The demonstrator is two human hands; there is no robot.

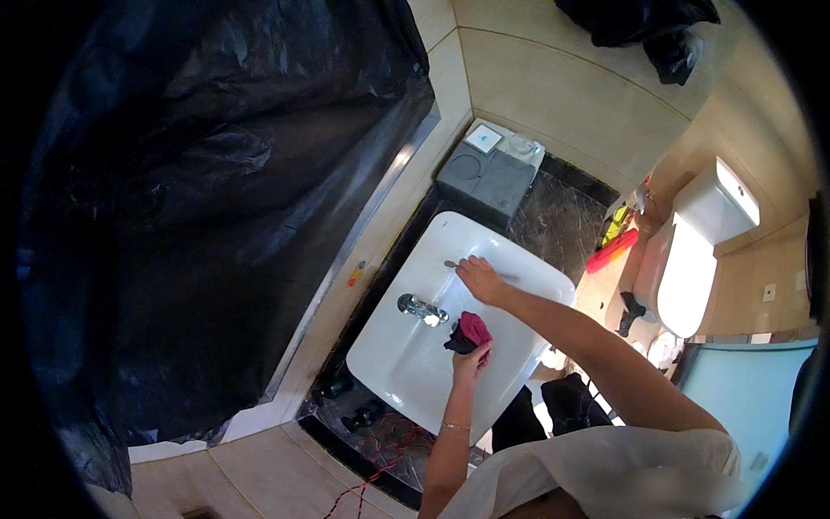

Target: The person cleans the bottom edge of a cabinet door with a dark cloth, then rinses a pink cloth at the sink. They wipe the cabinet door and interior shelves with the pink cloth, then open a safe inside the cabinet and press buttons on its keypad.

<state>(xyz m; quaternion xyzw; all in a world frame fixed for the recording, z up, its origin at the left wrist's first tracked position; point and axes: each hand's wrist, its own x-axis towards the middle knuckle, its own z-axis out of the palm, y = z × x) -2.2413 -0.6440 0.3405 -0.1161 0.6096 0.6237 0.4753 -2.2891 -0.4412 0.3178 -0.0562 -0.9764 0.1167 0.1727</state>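
A white ceramic washbasin (pixel 519 250) lies below me, with a chrome faucet (pixel 423 310) on its deck. My left hand (pixel 473 362) grips a bunched dark red and black cloth (pixel 472 332) over the bowl, close to the spout. Further up the basin is my right hand (pixel 480 279), its fingertips at the deck beside the bowl. A small brownish thing (pixel 450 264) shows just past those fingers; what it is, and whether they hold it, I cannot tell.
A grey box (pixel 486 185) stands on the dark stone counter (pixel 561 211) behind the basin. Red and black cord (pixel 389 447) and dark bottles (pixel 363 415) lie at the other end. Black plastic sheeting (pixel 194 194) covers the wall at left; a white toilet (pixel 687 272) is at right.
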